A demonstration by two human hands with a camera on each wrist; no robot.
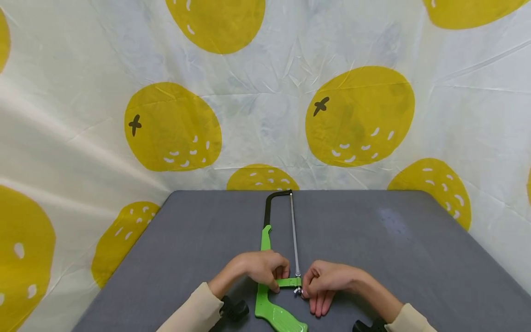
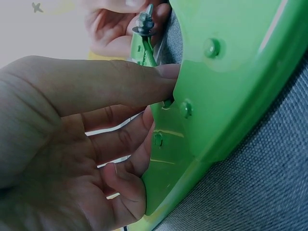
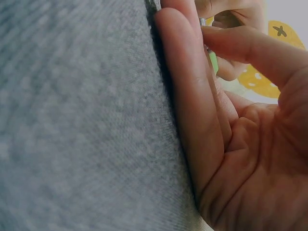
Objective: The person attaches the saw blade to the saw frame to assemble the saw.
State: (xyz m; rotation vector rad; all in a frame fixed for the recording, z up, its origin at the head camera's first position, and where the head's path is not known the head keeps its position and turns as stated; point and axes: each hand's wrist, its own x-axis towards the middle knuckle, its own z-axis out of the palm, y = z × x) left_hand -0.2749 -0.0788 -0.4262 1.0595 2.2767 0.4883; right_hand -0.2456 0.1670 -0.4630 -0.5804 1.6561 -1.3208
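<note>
A hacksaw [image 1: 265,237] with a green handle and a black front bow lies on the grey table, its bow pointing away from me. Its narrow metal blade [image 1: 294,230] runs along the right side. My left hand [image 1: 265,268] grips the green frame just ahead of the handle, with the thumb on one face and fingers behind, as the left wrist view shows. At the blade's near end is a metal wing nut [image 2: 145,21]. My right hand [image 1: 325,283] has thumb and index finger around the wing nut's tip, while the other fingers extend down along the tabletop.
The grey cloth-covered table [image 1: 199,230] reaches back to a pale curtain [image 1: 265,129] printed with large yellow fruit. A light smudge [image 1: 393,221] marks the table's right side. Dark wrist devices [image 1: 234,309] sit under both wrists.
</note>
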